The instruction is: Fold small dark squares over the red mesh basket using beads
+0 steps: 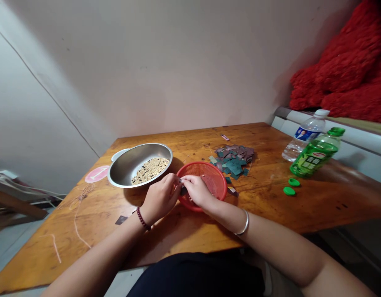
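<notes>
- I see the fingers [175, 178] of the left hand [161, 198] and right hand [196, 190] pinched tip to tip on something too small to make out.
- Both hover over the near rim of the round red mesh basket [213, 175], mid-tabletop.
- To its left is a shiny steel bowl [131, 163] of pale beans [150, 169]; behind it, a heap of flat green squares [234, 159].
- The tabletop [271, 202] is glossy orange wood, under a plain pale wall [178, 62].
</notes>
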`<state>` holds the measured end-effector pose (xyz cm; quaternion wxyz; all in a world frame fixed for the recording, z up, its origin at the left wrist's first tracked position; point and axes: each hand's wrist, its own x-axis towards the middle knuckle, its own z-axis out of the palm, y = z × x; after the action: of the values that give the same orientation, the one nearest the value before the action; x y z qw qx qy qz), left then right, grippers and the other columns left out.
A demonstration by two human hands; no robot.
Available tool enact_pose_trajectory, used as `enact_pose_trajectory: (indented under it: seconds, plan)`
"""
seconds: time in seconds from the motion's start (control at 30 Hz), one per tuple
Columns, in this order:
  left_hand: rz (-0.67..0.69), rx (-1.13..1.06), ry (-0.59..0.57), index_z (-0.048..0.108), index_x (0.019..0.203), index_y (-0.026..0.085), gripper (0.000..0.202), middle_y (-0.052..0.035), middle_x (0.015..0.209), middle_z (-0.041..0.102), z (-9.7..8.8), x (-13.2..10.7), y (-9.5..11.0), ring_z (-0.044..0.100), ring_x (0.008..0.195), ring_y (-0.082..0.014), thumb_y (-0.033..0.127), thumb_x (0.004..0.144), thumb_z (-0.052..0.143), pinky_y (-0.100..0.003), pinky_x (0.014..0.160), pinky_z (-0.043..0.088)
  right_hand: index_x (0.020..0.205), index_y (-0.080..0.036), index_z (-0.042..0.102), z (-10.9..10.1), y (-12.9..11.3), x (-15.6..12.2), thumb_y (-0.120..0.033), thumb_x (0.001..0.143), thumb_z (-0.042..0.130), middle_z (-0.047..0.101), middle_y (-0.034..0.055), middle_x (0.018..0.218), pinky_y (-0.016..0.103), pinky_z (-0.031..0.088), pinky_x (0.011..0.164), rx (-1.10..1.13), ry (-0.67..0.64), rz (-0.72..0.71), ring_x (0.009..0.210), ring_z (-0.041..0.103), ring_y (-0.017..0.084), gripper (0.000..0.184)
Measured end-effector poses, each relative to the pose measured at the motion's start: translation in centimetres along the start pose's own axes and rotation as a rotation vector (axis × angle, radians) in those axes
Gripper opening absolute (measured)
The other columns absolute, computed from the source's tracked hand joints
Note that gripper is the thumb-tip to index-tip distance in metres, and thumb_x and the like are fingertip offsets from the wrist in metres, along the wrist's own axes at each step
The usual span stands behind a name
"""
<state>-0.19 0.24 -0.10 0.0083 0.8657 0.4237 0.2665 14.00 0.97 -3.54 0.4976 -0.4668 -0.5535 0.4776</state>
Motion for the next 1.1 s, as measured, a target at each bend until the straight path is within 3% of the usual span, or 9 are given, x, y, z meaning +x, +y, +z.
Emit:
enact_pose_trajectory:
  seconds: [0.97, 1.1]
  plan:
    - [-0.004, 0.071, -0.033, 0.046, 0.09, 0.019, 0.01, -0.0021, 0.086, 0.059, 0.21, 0.11, -0.29, 0.054, 0.069, -0.0121, 0.022, 0.09, 0.037, -0.023, 0.058, 0.039, 0.081, -0.015, 0.065, 0.05, -0.06, 0.02, -0.025, 0.081, 0.046, 0.067, 0.0047, 0.081, 0.026, 0.044, 0.068, 0.025, 0.003, -0.04, 0.075, 0.06, 0.016, 0.021]
    - [0.003, 0.093, -0.008, 0.047, 0.09, 0.019, 0.01, -0.0021, 0.085, 0.058, 0.3, 0.07, -0.29, 0.054, 0.068, -0.012, 0.023, 0.09, 0.038, -0.023, 0.058, 0.038, 0.079, -0.016, 0.065, 0.02, -0.09, -0.03, -0.025, 0.082, 0.046, 0.066, 0.0034, 0.076, 0.024, 0.044, 0.063, 0.028, 0.014, -0.036, 0.07, 0.059, 0.015, 0.021]
